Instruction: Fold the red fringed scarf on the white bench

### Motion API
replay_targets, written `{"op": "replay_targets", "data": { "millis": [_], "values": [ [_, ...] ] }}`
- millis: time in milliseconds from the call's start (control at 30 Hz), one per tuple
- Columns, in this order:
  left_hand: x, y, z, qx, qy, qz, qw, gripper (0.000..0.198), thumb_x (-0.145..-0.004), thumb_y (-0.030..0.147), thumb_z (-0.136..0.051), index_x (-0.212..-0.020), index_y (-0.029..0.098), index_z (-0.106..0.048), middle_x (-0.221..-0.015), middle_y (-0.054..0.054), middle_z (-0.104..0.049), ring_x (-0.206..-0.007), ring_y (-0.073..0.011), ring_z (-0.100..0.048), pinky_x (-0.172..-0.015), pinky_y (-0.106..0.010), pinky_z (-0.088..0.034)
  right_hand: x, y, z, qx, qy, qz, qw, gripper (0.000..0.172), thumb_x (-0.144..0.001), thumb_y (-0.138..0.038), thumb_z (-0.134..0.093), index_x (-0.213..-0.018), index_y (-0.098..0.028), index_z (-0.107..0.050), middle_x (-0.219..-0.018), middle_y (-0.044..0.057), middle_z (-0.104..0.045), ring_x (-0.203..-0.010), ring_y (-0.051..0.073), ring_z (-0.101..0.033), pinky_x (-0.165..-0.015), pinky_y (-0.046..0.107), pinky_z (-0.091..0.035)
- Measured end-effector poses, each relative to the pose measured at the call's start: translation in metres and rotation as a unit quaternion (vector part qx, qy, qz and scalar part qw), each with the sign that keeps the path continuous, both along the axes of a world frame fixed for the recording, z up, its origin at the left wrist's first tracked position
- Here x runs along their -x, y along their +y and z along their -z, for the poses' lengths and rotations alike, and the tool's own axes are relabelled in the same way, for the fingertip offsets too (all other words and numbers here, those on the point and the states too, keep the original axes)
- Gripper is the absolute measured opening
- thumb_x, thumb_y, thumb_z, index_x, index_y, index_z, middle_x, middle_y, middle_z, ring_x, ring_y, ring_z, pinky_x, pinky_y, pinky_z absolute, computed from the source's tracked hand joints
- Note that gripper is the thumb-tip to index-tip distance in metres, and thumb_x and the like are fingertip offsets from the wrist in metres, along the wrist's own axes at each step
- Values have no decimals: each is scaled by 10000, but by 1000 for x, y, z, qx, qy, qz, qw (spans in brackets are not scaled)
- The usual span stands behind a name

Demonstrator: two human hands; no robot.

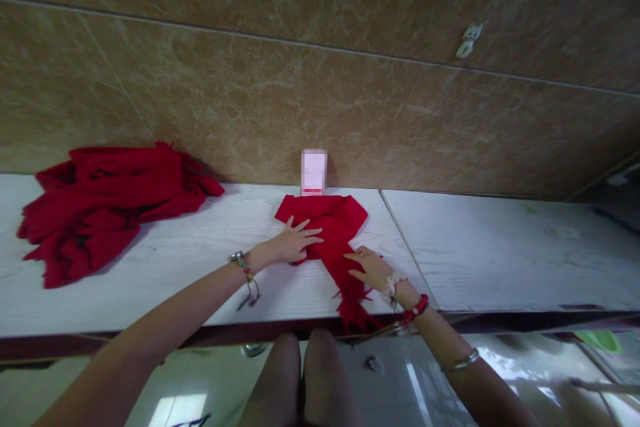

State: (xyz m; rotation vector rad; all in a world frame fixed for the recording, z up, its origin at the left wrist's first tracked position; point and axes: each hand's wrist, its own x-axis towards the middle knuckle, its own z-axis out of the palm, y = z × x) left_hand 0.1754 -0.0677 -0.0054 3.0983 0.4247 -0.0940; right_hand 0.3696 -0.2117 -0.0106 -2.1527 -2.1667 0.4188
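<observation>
A red fringed scarf [334,223] lies folded on the white wood-grain surface [257,213], its fringed end hanging toward the front edge. My left hand [295,241] rests on the scarf's left part with fingers spread. At the right side of the hanging end is my right hand [371,267], its fingers apart and touching the red cloth. Neither hand is closed round the scarf. Just behind the scarf, a pale rectangular object [314,172] stands upright against the wall; its front is blurred.
A crumpled pile of red cloth [115,197] lies on the left of the surface. Brown marbled tiles [240,93] rise behind, with a small white hook [469,41] at the upper right. The front edge [240,332] runs above my knees.
</observation>
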Motion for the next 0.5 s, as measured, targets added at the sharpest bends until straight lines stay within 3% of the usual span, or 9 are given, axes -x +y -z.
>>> {"op": "replay_targets", "data": {
  "millis": [167, 267, 367, 500],
  "values": [
    [15, -7, -2, -52, -48, 111, 991, 446, -789, 289, -525, -1227, 260, -449, -1343, -45, -403, -1276, -274, -245, -1014, -498, -163, 2, 4, -1, 4, 41, -39, 998, 443, -732, -257, -606, -1164, -176, -551, -1023, 111, -588, -907, 203, -569, -834, 326, -436],
    [13, -20, 8, -97, -73, 165, 979, 319, -854, 229, -462, -1168, 274, -499, -1311, -13, -447, -1255, -211, -305, -1012, -405, -219, -13, 19, -7, -50, 49, 21, 997, 316, -742, -266, -613, -1051, -200, -609, -947, 70, -618, -867, 194, -575, -788, 323, -459],
    [3, -26, 14, -138, -76, 162, 974, 279, -870, 120, -415, -1080, 227, -564, -1272, -17, -492, -1215, -180, -372, -968, -348, -292, -26, 39, -14, -126, 40, 93, 987, 259, -826, -301, -524, -1057, -191, -563, -1035, 63, -581, -897, 187, -561, -772, 369, -469],
    [-6, -27, 14, -147, -80, 150, 974, 244, -857, 84, -418, -954, 171, -623, -1259, -47, -504, -1202, -203, -393, -933, -348, -340, -32, 56, -20, -164, 36, 110, 980, 319, -843, -322, -501, -1119, -161, -497, -1121, 71, -525, -932, 192, -546, -768, 397, -473]
  ]
}}
